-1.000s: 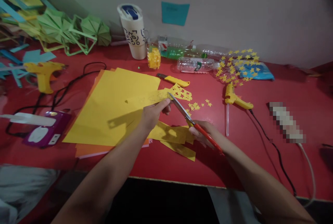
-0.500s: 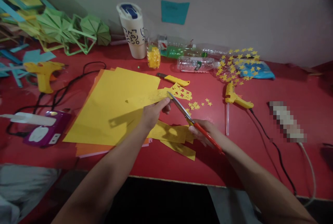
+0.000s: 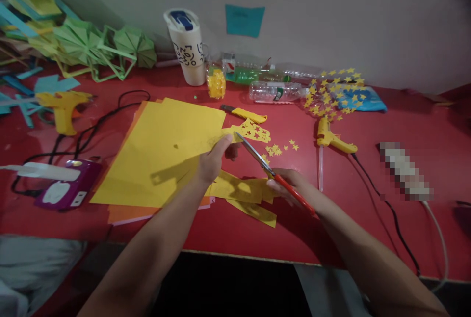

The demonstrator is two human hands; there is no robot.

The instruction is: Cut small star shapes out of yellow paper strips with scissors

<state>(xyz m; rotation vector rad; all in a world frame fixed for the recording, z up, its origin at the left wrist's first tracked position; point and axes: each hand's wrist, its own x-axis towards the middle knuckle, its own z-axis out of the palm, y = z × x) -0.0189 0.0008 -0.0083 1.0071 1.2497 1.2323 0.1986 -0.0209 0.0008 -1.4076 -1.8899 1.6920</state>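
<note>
My left hand [image 3: 214, 157] pinches a yellow paper strip [image 3: 228, 133] between thumb and fingers, above the large yellow sheets [image 3: 158, 145]. Red-handled scissors [image 3: 257, 156] are gripped in my right hand [image 3: 290, 184], their blade tips pointing at the strip near my left thumb. Whether the blades touch the paper I cannot tell. Just beyond the tips lies yellow paper with star-shaped holes [image 3: 255, 130]. Small cut yellow stars [image 3: 274, 150] are scattered on the red table beside the blades. More yellow strips [image 3: 243, 188] lie under and between my hands.
A yellow cutter knife [image 3: 245, 113] lies behind the sheets. Glue guns rest at left [image 3: 64, 111] and right [image 3: 333, 138], with black cords. A white tumbler [image 3: 187, 49], plastic bottles [image 3: 275, 91] and stars on thin stems [image 3: 333, 93] line the back. A purple power socket [image 3: 68, 184] sits left.
My left hand has shifted slightly left, away from the scissor tips, with the paper strip. My right hand and the scissors have barely moved. The camera view has tilted a little.
</note>
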